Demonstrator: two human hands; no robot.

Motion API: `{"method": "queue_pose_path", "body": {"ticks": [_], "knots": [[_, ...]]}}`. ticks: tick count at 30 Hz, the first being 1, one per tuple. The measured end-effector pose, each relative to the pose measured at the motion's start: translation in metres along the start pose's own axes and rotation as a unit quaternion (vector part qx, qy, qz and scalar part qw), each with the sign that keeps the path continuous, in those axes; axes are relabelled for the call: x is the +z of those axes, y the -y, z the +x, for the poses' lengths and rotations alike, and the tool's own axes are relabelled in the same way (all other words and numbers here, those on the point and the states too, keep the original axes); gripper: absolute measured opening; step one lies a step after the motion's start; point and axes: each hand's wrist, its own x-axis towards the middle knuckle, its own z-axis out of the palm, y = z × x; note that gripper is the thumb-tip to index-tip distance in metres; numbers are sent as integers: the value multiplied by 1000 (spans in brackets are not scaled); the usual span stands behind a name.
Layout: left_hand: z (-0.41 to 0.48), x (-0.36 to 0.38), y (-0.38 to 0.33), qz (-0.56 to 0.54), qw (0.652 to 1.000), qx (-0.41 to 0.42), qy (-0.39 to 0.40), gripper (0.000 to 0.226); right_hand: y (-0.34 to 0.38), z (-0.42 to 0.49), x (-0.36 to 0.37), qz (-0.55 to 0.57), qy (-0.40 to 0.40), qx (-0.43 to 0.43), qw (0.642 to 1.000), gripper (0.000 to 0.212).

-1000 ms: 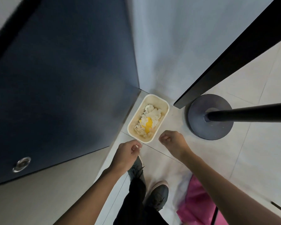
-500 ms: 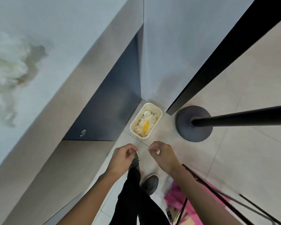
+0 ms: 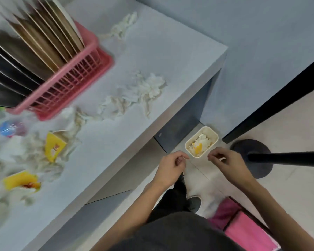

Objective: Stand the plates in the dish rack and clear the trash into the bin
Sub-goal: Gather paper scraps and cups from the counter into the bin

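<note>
1. Bin [image 3: 211,130]: on the floor below the counter's [image 3: 152,51] corner, still holding tissue and a yellow scrap.
2. Left hand [image 3: 172,165], right hand [image 3: 225,163]: both curled and empty, drawn back from the bin; a drop looks finished.
3. Dish rack [image 3: 71,87]: far side of the counter, plates [image 3: 49,42] standing.
4. Tissues [image 3: 140,93], yellow cartons [image 3: 53,147], bottle [image 3: 9,128]: now in view mid-counter, awaiting clearing.

1 pink dish rack [image 3: 65,91]; 2 yellow wrappers [image 3: 53,147]; 1 cream bin [image 3: 215,135] on the floor; 1 left hand [image 3: 170,165], 1 right hand [image 3: 227,163]; plates [image 3: 43,38] too blurred to count.
</note>
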Motion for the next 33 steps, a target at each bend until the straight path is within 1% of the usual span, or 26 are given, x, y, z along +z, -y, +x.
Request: {"method": "queue_pose_path", "body": {"ticks": [3, 7, 10, 13, 15, 18, 20, 24, 27, 29, 31, 32, 33], "knots": [[-7, -26, -14, -29, 999, 16, -39, 27, 29, 10, -13, 8, 18, -25, 999, 11], [-4, -72, -34, -49, 991, 49, -113, 22, 66, 33, -16, 10, 29, -51, 998, 14], [12, -106, -45, -8, 978, 81, -193, 18, 93, 50, -12, -13, 62, -75, 995, 13], [35, -137, -56, 82, 957, 99, -259, 12, 123, 66, -11, -24, 85, -99, 991, 15], [51, -152, -63, 138, 951, 78, -265, 23, 139, 77, -12, -39, 91, -107, 989, 14], [75, -165, -70, 212, 950, 31, -227, 48, 153, 91, -14, -69, 94, -113, 987, 13], [89, -171, -68, 234, 948, 18, -217, 50, 158, 100, -15, -77, 95, -113, 986, 14], [106, -178, -63, 217, 944, 28, -246, 26, 165, 119, -15, -88, 90, -97, 987, 13], [111, -183, -57, 159, 946, 59, -275, 19, 167, 137, -12, -69, 86, -85, 990, 16], [111, -190, -58, 109, 942, 89, -304, 14, 173, 150, -9, -51, 63, -86, 993, 16], [107, -200, -64, 72, 933, 120, -331, 8, 179, 162, -4, -49, 37, -88, 994, 11], [104, -205, -67, 57, 929, 133, -340, 5, 183, 168, 1, -59, 31, -92, 993, 17], [102, -211, -72, 40, 926, 144, -347, 3, 186, 174, 6, -80, 34, -105, 991, 29]]}}
